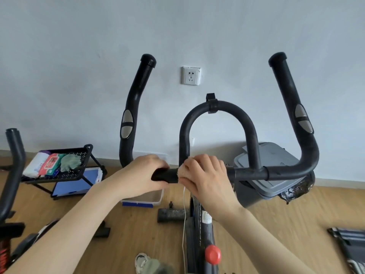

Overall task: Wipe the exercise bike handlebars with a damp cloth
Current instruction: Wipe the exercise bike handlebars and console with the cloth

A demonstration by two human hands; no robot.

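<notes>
The black handlebars (248, 173) of the exercise bike fill the middle of the view, with two upright grips and a central loop (217, 107). My left hand (144, 173) is wrapped around the horizontal bar left of centre. My right hand (207, 175) presses a pale beige cloth (181, 171) around the same bar, right beside the left hand. Most of the cloth is hidden under my fingers. A thin white thread hangs down from it.
A black mesh rack (79, 173) at the left holds wipe packs and a green cloth. A grey lidded bin (264, 186) stands behind the bar. A white tray (146, 200) lies on the wooden floor. The red knob (213, 254) sits on the bike frame below.
</notes>
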